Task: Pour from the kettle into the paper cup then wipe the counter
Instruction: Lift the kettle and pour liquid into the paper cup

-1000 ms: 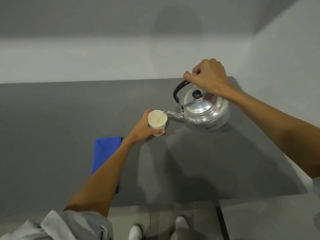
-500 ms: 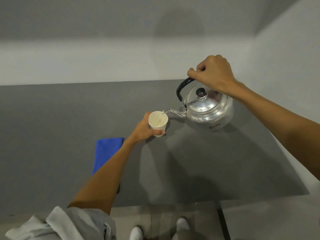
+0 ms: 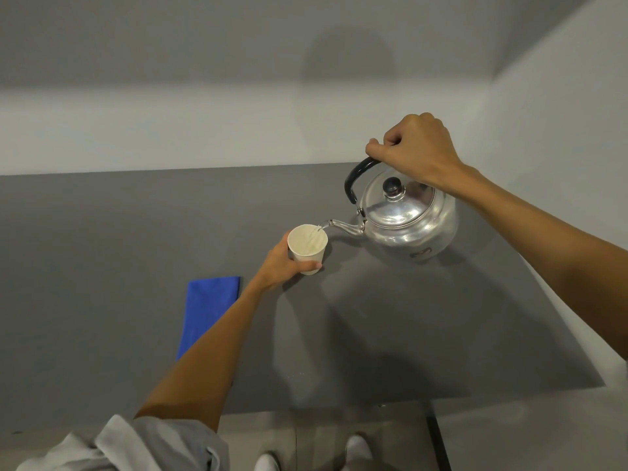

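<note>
The kettle hangs tilted from the right hand, whose fingers are closed around its black handle so the spout reaches over the paper cup. The left hand has its fingers wrapped on the cup wall to steady it on the tabletop. A thin stream falls inside; the cup looks partly filled.

Single head-worn wide-angle view, looking steeply down and forward over the grey counter toward the far wall. Near enough to take in both forearms, the counter's near edge and shoe tips at the frame's foot. Edges bowed by lens.
</note>
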The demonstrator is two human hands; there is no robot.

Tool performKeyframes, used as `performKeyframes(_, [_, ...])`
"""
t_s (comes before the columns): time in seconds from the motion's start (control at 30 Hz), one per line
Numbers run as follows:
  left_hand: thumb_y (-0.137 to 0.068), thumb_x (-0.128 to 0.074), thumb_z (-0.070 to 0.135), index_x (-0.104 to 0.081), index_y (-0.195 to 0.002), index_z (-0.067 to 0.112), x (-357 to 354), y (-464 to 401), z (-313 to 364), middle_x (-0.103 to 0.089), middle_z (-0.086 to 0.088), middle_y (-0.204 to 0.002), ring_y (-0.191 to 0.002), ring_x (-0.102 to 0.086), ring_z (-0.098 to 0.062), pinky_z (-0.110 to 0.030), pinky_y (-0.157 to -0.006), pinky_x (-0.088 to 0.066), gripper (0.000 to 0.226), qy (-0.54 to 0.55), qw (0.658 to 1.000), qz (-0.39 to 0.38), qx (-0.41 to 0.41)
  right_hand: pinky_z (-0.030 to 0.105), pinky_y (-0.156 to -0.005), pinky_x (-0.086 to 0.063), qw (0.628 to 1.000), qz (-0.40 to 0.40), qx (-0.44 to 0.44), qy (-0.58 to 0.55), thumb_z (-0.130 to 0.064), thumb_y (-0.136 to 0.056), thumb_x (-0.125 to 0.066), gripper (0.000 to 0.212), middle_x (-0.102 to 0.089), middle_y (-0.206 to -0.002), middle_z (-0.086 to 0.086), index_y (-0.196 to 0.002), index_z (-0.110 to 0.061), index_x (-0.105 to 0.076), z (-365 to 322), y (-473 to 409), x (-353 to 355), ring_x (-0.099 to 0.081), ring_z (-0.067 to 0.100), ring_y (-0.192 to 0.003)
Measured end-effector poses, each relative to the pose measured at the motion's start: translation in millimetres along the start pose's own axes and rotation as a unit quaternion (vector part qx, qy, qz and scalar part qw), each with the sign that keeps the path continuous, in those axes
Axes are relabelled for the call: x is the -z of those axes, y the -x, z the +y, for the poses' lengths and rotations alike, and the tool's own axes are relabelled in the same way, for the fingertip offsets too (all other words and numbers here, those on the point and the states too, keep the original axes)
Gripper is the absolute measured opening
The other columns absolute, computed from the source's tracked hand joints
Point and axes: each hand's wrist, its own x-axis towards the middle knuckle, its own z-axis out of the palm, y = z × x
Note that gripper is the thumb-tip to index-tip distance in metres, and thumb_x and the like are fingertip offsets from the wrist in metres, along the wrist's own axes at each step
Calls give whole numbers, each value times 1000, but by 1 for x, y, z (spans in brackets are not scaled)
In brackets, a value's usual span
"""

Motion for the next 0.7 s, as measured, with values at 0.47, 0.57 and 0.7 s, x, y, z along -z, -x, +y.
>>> performKeyframes(0.47, [-67, -82, 27, -37, -133, 27, 1, 0, 3, -49, 9, -124, -116, -46, -16, -30, -96, -40, 79, -12, 1000, -8, 6, 25, -52, -29, 1000, 0, 7, 9, -31, -78, -55, 49, -24, -38, 1, -40, -10, -34, -3, -2, 10, -20, 15, -43])
performKeyframes(0.57, [-68, -81, 25, -37, -133, 27, 1, 0, 4, -50, 7, -126, -116, -46, -16, -32, -98, -41, 78, -15, 1000, -9, 1, 24, -50, -27, 1000, 4, 7, 14, -31, -78, -55, 50, -24, -38, 0, -39, -12, -32, -3, -3, 11, -20, 14, -42])
performKeyframes(0.7, [-68, -81, 24, -39, -132, 26, 1, 1, 5, -50, 8, -124, -116, -47, -17, -34, -100, -42, 77, -9, 1000, -8, 3, 25, -52, -29, 1000, 5, 6, 13, -31, -79, -55, 48, -25, -38, 1, -41, -8, -37, -2, -3, 13, -20, 16, -43])
